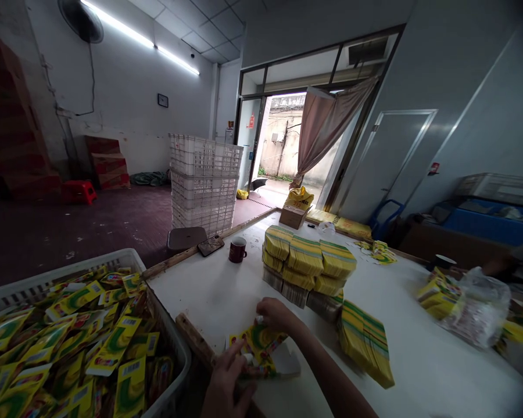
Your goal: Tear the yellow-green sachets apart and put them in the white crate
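Low in the view, my left hand (229,380) rests at the near side of some yellow, green and red printed packets (257,342), its fingers apart and touching them. A small white piece lies by its fingertips. Just beyond these packets is my right hand (275,316), its fingers curled in a pinch. Something small and white shows at those fingertips, too small to name. A whitish flap (286,361) sticks out beside the packets, under my right forearm. Behind and to the right stand stacked bundles of yellow-green flat packaging (305,255); another row of it (366,342) leans to the right.
A white crate (135,261) full of yellow packets is at my left. On the white table (192,284) are a dark red mug (237,251), a phone (210,246), a small carton (293,216) and a clear plastic bag (479,307). Stacked white crates (204,180) stand beyond the table.
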`<control>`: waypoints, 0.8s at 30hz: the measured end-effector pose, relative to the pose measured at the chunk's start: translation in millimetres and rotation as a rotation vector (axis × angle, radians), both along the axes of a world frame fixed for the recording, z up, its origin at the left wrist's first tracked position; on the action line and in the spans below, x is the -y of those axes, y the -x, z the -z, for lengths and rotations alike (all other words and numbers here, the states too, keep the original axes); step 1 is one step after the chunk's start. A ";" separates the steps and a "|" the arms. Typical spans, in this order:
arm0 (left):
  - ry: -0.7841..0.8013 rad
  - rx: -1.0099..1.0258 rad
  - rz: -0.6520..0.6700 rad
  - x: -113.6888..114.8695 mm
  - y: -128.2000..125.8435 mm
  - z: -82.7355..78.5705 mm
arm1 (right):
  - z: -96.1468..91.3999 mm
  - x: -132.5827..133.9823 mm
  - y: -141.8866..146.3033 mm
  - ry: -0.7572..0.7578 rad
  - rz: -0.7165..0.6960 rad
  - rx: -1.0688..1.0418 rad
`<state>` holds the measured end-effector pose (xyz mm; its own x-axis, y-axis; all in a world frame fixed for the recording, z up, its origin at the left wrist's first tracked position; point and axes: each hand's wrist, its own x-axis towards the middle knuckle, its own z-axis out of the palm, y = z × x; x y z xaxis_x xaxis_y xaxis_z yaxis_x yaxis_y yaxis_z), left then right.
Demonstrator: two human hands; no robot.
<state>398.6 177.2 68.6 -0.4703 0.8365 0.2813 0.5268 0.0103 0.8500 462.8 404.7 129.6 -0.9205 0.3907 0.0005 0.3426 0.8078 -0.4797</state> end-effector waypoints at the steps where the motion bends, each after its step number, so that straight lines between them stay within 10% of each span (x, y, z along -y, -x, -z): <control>1: -0.094 0.103 -0.117 1.7 -3.4 5.3 | -5.9 -1.3 -8.4 0.018 0.051 -0.060; 5: -0.344 0.589 -0.362 0.0 -22.1 3.9 | -18.8 23.3 -34.4 0.152 0.216 -0.291; 12: -0.449 1.231 -0.124 -13.9 -32.4 -40.7 | -7.4 127.0 -41.5 0.230 0.282 -0.541; 16: -0.508 1.184 -0.204 -4.5 -25.4 -50.3 | 1.4 156.3 -50.0 0.029 0.147 -0.619; 24: -0.325 0.999 -0.255 18.8 -21.5 -47.2 | 28.7 184.8 -51.2 0.319 0.258 -0.554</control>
<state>420.2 158.4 115.8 -0.7597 0.6361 -0.1355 -0.3920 -0.2816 0.8758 514.0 219.8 101.0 -0.6952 0.6563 0.2932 0.1404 0.5240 -0.8401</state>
